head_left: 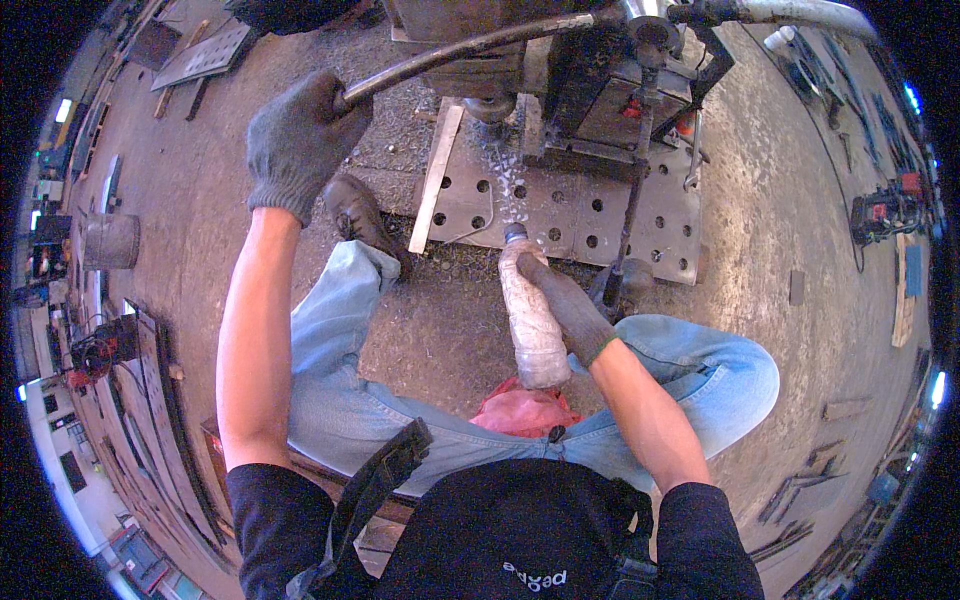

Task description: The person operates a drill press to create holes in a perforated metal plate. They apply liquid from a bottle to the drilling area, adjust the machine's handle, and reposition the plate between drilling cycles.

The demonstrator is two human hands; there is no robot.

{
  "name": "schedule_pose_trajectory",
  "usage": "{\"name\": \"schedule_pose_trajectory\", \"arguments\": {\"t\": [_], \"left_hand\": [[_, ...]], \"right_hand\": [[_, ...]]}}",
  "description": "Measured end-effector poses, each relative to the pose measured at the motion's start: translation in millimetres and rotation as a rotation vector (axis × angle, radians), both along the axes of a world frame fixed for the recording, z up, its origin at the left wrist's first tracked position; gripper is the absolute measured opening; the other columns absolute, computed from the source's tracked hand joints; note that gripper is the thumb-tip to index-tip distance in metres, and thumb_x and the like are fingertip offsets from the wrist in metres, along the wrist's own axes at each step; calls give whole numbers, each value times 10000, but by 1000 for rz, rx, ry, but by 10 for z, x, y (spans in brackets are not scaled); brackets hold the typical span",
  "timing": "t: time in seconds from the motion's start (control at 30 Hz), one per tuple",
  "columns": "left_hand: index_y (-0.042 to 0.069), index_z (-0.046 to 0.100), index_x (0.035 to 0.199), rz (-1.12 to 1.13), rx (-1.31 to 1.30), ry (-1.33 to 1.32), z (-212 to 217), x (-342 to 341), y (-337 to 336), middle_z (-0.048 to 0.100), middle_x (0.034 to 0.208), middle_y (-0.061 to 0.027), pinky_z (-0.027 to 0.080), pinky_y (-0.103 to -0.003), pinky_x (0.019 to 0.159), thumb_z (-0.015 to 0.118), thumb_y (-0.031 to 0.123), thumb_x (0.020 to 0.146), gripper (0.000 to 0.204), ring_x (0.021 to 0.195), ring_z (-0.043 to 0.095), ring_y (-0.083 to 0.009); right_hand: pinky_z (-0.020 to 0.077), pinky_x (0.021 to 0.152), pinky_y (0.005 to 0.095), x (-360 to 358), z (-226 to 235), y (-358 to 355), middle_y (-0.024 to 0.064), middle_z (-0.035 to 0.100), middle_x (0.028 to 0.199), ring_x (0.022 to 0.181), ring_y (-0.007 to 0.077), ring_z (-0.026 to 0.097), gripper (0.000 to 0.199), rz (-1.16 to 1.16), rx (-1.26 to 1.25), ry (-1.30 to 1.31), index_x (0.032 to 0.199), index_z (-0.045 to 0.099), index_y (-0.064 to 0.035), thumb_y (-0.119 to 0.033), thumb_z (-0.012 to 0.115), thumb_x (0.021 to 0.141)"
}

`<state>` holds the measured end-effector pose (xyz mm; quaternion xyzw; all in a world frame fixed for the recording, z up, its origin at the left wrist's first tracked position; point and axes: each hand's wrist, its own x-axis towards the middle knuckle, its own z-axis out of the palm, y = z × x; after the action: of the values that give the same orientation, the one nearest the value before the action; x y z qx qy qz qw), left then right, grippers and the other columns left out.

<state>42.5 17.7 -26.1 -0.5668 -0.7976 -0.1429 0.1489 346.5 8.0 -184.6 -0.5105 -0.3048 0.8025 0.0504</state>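
Note:
My left hand [300,145], in a grey work glove, is wrapped round the end of a long curved metal lever [470,42]. The lever runs to the hub [650,30] of a dark machine that looks like a drill. My gloved right hand [568,305] grips a cloudy plastic bottle [531,335] over my lap, its dark cap pointing away from me. Whitish drops [510,180] streak between the cap and the round tool [490,108] under the machine. Below lies a steel plate [565,225] with several round holes.
A pale strip [437,180] lies across the plate's left side. Pink cloth or plastic [522,408] sits between my legs. My left shoe [362,215] is near the plate. Long boards [165,430] lie at left, a metal drum [111,242] behind them, and red-black equipment [888,212] at far right.

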Motion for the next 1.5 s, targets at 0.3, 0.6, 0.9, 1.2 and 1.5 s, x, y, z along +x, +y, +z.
{"name": "schedule_pose_trajectory", "arguments": {"t": [0.3,0.6,0.9,1.2,1.5], "left_hand": [[135,619,783,24,-55,-9,30,25,7,609,679,-121,464,-427,583,667,457,777,326,663,625,-325],[137,618,777,6,-29,39,-17,-5,28,614,680,-110,468,-425,577,661,460,775,326,649,625,-323],[137,601,758,27,-43,5,-18,-3,23,600,665,-117,459,-422,573,667,462,769,332,653,620,-325],[131,596,754,-5,-14,20,-21,-29,5,593,658,-108,456,-427,576,667,460,779,337,642,612,-327],[136,586,754,-18,12,-2,-51,-34,9,590,658,-101,452,-430,562,669,460,776,336,625,602,-329]], "right_hand": [[515,563,304,-3,107,-16,35,622,775,601,150,594,373,-57,-98,78,1018,593,-62,-413,616,896],[548,722,356,-29,15,-19,83,606,1045,847,197,627,534,-161,226,235,1215,510,-51,-347,709,817],[517,647,310,-34,137,-62,44,624,875,699,144,598,575,-32,-16,114,1161,577,-60,-509,685,819],[494,565,276,-26,-30,-70,4,597,773,619,99,555,417,-86,-109,78,964,610,-88,-499,581,906],[483,605,281,-4,145,-49,14,592,815,668,107,554,642,-20,-10,32,1072,599,-54,-628,652,791]]}}
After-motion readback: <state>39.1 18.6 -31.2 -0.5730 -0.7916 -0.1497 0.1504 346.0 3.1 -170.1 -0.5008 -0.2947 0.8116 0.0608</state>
